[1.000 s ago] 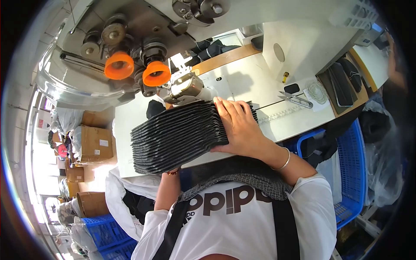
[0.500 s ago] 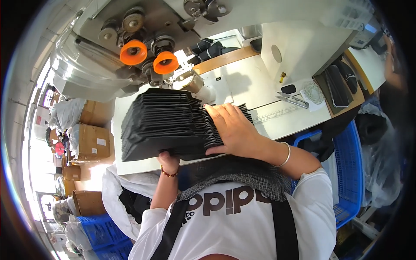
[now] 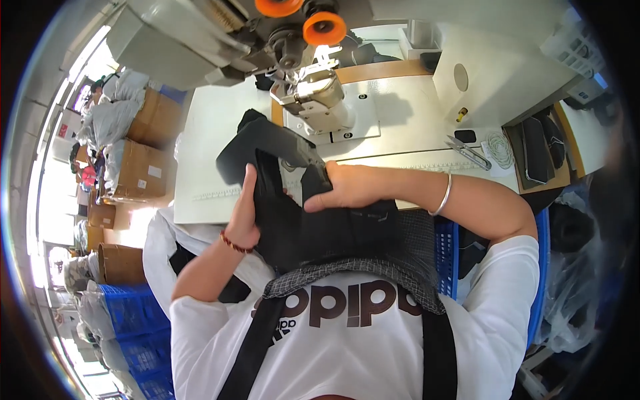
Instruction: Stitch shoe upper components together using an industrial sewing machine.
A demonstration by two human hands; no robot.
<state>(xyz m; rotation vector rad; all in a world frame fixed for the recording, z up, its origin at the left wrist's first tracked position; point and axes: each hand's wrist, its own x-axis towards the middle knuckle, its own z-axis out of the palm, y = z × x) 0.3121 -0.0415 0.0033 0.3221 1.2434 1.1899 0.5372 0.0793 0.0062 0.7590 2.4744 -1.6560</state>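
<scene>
Black stacked fabric pieces (image 3: 293,230) are between my two hands, at the table's near edge and in front of my apron. Their upper part (image 3: 263,150) bends over, and a gap through it shows the white table. My left hand (image 3: 247,208) is closed on the left side, with its thumb pointing up along the black cloth. On the other side, my right hand (image 3: 347,188) grips the pieces with its thumb toward me. Most fingers of both hands are hidden behind the cloth. Just beyond stands the sewing machine's metal post (image 3: 320,100).
Orange cups (image 3: 325,29) hang from the machine head. Snips (image 3: 470,153), a coil of white cord (image 3: 499,151) and a yellow-and-black tool (image 3: 461,115) lie at the right of the table (image 3: 407,100). Blue crates (image 3: 137,313) and cardboard boxes (image 3: 140,170) stand at left.
The stack has come down off the table toward my body and is turned, so its fanned edges no longer show. My left hand has moved from under it to its left side.
</scene>
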